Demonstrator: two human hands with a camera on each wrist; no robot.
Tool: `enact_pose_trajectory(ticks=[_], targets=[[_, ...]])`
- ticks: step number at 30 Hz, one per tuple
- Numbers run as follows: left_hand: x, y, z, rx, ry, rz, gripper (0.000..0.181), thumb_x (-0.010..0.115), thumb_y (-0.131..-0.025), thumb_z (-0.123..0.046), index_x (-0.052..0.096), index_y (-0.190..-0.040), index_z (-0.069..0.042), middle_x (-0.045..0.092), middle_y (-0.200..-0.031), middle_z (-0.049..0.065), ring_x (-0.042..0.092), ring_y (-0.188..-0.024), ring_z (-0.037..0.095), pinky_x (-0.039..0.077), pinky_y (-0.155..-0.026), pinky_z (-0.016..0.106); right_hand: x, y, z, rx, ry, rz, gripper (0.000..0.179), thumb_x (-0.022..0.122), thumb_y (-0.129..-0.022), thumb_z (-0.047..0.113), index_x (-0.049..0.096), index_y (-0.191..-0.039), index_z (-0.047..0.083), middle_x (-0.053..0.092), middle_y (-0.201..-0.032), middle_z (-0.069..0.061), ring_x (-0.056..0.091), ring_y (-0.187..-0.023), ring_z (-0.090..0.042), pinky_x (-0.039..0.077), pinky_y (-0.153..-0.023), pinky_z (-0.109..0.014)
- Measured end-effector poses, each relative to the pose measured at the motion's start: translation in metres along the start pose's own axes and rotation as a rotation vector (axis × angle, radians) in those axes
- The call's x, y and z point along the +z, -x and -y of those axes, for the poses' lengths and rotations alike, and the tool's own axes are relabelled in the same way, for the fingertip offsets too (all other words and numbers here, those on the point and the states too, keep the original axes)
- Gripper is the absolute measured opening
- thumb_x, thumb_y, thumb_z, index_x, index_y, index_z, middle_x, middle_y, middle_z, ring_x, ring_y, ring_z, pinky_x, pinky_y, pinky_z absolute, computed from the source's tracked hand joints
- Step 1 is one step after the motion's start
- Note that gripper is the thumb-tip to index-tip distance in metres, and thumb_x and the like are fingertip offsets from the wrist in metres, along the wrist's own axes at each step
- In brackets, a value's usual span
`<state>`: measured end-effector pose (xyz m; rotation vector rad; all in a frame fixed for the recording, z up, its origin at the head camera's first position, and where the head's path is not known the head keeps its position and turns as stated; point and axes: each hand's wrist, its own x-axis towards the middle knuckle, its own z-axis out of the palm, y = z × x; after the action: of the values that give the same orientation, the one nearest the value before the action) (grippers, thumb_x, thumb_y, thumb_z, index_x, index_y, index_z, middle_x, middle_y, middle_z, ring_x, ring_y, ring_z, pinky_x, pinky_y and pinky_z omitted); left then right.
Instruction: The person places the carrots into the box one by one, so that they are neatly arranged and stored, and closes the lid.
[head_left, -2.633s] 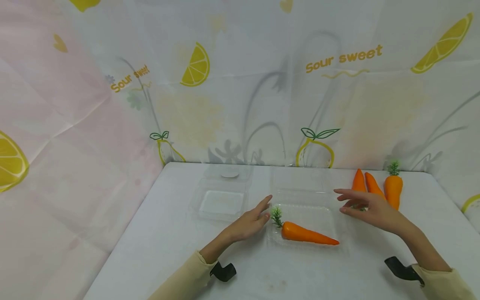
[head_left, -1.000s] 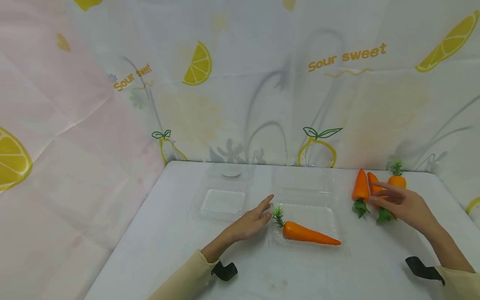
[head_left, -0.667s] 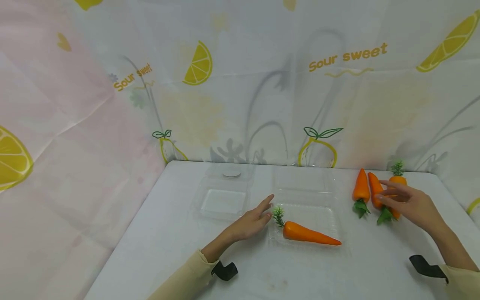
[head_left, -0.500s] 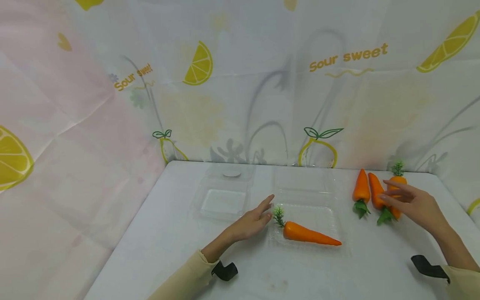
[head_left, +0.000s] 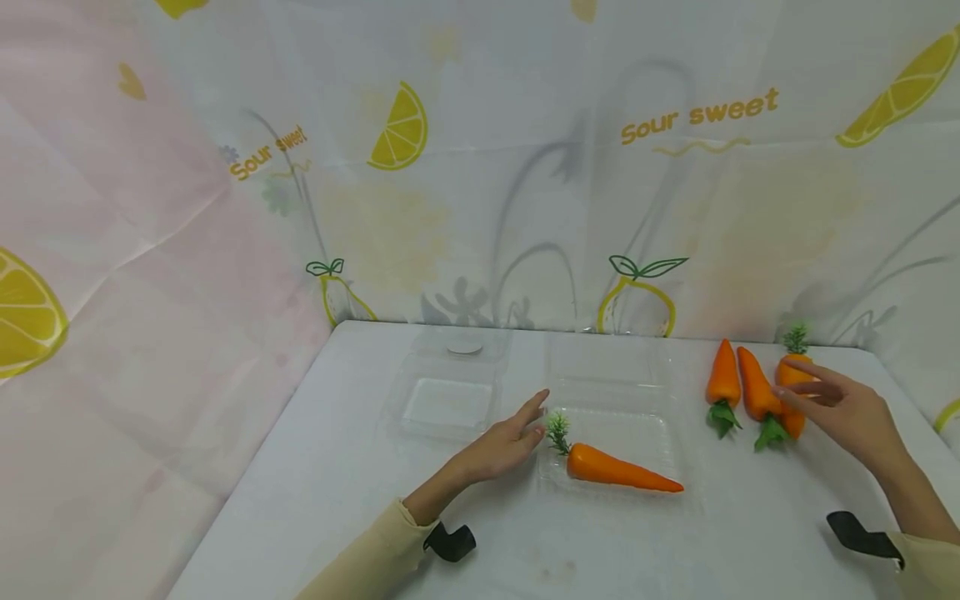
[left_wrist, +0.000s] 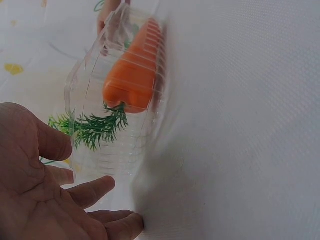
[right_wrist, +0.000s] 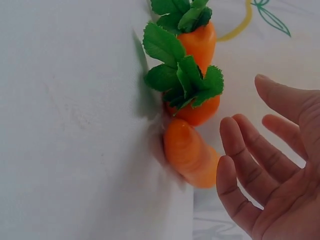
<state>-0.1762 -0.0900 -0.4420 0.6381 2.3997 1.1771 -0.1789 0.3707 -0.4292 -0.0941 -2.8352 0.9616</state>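
Note:
A long orange carrot (head_left: 618, 469) with feathery green leaves lies in a clear plastic box (head_left: 652, 429), whose lid is folded back. At the box's left wall my left hand (head_left: 495, 450) rests with relaxed fingers; in the left wrist view, the thumb and fingers (left_wrist: 92, 192) are right at the rim. To the right, my right hand (head_left: 847, 412) hovers over the rightmost carrot (head_left: 797, 372), thumb and fingers spread apart. The right wrist view shows that carrot's tip end (right_wrist: 185, 150) near the fingertips, with nothing between them.
Beside the rightmost carrot lie two more leafy carrots, a middle one (head_left: 753, 379) and a left one (head_left: 723, 379). Another clear box (head_left: 450, 404), lid folded back, stands on the left of the white table (head_left: 337, 467). A lemon-print cloth (head_left: 480, 208) hangs behind.
My right hand has moved right from beside the box, past the left and middle carrots, to the rightmost one. My left hand and the boxed carrot stay put.

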Motion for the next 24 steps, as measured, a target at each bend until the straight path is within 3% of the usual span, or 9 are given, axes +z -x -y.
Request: enact_pose_trajectory(ticks=[8, 12, 24], targets=[[0.0004, -0.0004, -0.0008, -0.007, -0.005, -0.001, 0.058, 0.036, -0.108, -0.033, 0.012, -0.160, -0.022, 0.036, -0.155, 0.010, 0.044, -0.135, 0.029, 0.035, -0.110, 0.047, 0.0012, 0.0016, -0.0058, 0.031, 0.008, -0.125, 0.063, 0.068, -0.095, 0.030, 0.045, -0.139, -0.009, 0.061, -0.108, -0.038, 0.060, -0.092, -0.053, 0.045, -0.050, -0.016], [0.0001, -0.0010, -0.0003, -0.007, -0.005, -0.003, 0.058, 0.037, -0.108, -0.033, 0.012, -0.160, -0.022, 0.037, -0.155, 0.010, 0.044, -0.135, 0.029, 0.035, -0.110, 0.048, 0.0020, 0.0003, -0.0062, 0.059, 0.023, -0.166, 0.065, 0.068, -0.094, 0.032, 0.045, -0.140, -0.007, 0.060, -0.109, -0.038, 0.060, -0.093, -0.054, 0.045, -0.048, -0.017], [0.0008, -0.0015, 0.0018, -0.001, -0.006, -0.001, 0.058, 0.037, -0.108, -0.035, 0.012, -0.160, -0.022, 0.036, -0.155, 0.009, 0.043, -0.135, 0.029, 0.033, -0.111, 0.048, 0.0018, -0.0039, -0.0102, 0.131, 0.028, -0.182, 0.070, 0.068, -0.095, 0.033, 0.040, -0.143, -0.009, 0.061, -0.109, -0.038, 0.057, -0.099, -0.054, 0.041, -0.047, -0.015]])
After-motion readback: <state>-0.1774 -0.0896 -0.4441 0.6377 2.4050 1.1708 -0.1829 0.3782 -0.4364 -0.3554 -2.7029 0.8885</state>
